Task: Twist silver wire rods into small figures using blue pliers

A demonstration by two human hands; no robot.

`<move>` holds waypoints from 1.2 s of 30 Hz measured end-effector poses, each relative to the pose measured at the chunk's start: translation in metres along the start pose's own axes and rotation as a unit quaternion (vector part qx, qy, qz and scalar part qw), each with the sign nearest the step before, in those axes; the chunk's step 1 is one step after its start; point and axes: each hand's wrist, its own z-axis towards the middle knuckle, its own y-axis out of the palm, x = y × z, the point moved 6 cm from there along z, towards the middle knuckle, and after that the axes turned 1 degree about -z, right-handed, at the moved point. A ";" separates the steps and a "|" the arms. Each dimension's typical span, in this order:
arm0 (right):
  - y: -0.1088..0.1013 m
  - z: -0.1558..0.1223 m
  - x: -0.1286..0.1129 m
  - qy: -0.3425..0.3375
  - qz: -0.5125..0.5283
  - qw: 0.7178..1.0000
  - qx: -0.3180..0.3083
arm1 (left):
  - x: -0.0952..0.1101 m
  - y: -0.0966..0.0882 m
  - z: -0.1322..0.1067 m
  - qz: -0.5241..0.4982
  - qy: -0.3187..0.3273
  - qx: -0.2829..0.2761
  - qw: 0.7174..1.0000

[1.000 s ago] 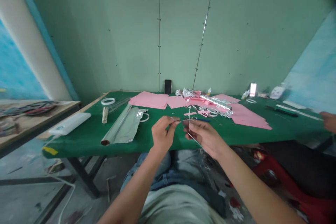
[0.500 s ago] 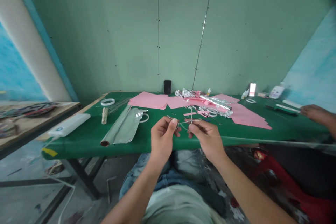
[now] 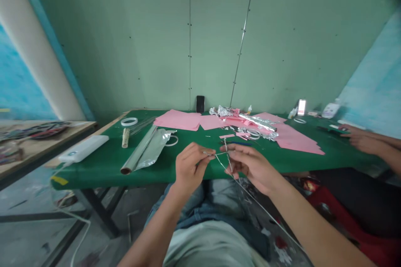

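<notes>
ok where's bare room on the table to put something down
Free green table lies between the power bank and the foil roll, and on the right between the pink sheets and the front edge. Crowded: the back middle, where crumpled foil sits among the pink sheets.

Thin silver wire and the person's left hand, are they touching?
Touching: the head view shows the thin silver wire pinched between the thumb and fingertips of the left hand.
</notes>
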 end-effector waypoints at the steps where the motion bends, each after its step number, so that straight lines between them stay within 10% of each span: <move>1: 0.001 -0.001 -0.002 -0.009 -0.007 1.000 -0.023 | -0.001 -0.002 -0.001 0.003 -0.004 0.007 1.000; 4: -0.003 -0.003 -0.016 -0.122 -0.107 0.986 -0.036 | -0.006 -0.006 -0.005 0.006 -0.037 0.037 0.999; 10: -0.003 -0.011 -0.038 -0.355 -0.370 0.856 0.071 | -0.011 0.002 -0.014 -0.006 -0.086 0.019 0.996; 16: -0.008 0.003 -0.016 -0.154 -0.130 0.979 0.035 | -0.011 0.006 -0.016 -0.013 -0.102 0.005 0.995; 29: 0.039 -0.010 0.036 -0.033 0.153 0.988 -0.009 | -0.005 0.006 -0.020 0.004 -0.136 0.058 0.989; 36: 0.053 -0.008 0.048 -0.080 0.131 0.983 0.102 | 0.000 0.009 -0.026 0.018 -0.140 0.077 0.987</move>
